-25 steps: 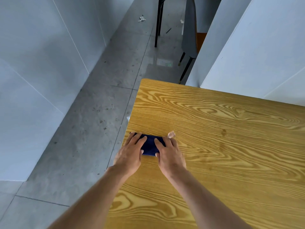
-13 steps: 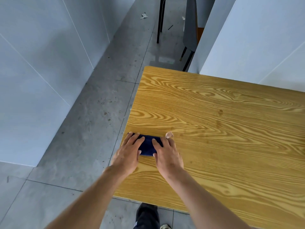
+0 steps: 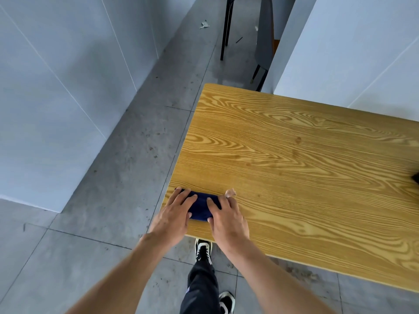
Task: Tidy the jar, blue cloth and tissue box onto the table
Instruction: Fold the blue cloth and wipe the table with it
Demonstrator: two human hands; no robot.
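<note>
A grey tiled floor [image 3: 95,200] and pale wall panels [image 3: 56,87] are filling the left half of the head view, with dark chair legs [image 3: 225,30] standing far off at the top. A wooden table [image 3: 306,177] with strong yellow grain is taking up the right side, its near left corner now showing in full. Over the last second the view has been pulling back and tilting down: more floor is appearing under the table edge, and the person's dark trouser leg [image 3: 201,288] and black-and-white shoe [image 3: 203,248] are coming into sight below the hands.

Both bare forearms are reaching up from the bottom of the picture. The left hand [image 3: 173,217] and right hand [image 3: 226,219] are staying where they were, lying palm down side by side on the folded blue cloth [image 3: 200,208], which is resting flat on the table near its left edge and close to the near corner. The fingers of both hands are extended and slightly spread, pressing on the cloth rather than pinching it. A small pale scrap [image 3: 230,192] is poking out just beside the right fingertips; what it is cannot be told.

The cloth seems placed, so this part of the task looks nearly finished. The jar and tissue box are not in sight, and a dark object [image 3: 416,183] at the right edge is too cropped to identify.
</note>
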